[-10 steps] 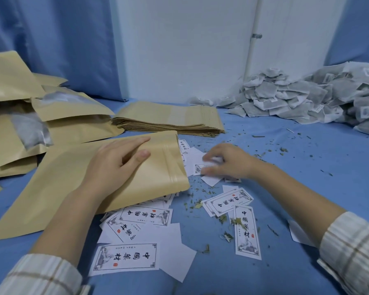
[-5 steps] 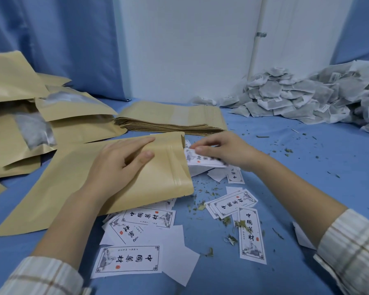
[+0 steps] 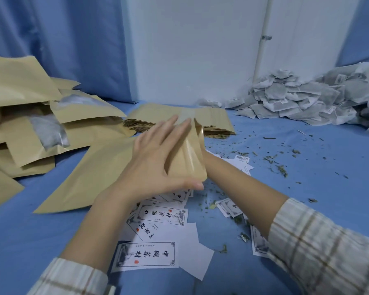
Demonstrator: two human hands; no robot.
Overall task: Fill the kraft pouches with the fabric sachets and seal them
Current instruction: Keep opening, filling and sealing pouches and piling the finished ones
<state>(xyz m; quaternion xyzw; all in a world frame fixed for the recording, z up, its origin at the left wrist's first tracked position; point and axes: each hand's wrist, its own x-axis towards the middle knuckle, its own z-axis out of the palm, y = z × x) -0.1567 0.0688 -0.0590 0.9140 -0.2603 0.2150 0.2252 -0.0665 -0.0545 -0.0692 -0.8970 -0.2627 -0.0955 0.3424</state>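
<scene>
A large kraft pouch (image 3: 90, 177) lies on the blue cloth with its open mouth lifted at the centre. My left hand (image 3: 156, 158) holds that mouth, fingers spread over the top flap and thumb under its lower edge. My right forearm (image 3: 232, 182) reaches into the mouth from the right; the right hand itself is hidden behind the flap. Several grey fabric sachets (image 3: 307, 101) are heaped at the back right against the white wall.
A stack of flat empty pouches (image 3: 213, 118) lies behind my hands. Several filled pouches with clear windows (image 3: 30, 128) are piled at the left. Printed label cards (image 3: 149, 254) and dried herb crumbs (image 3: 279, 167) litter the blue cloth in front and to the right.
My right hand picked up a label card and moved left into the pouch mouth, where it is now hidden. My left hand lifted the mouth of the pouch off the cloth.
</scene>
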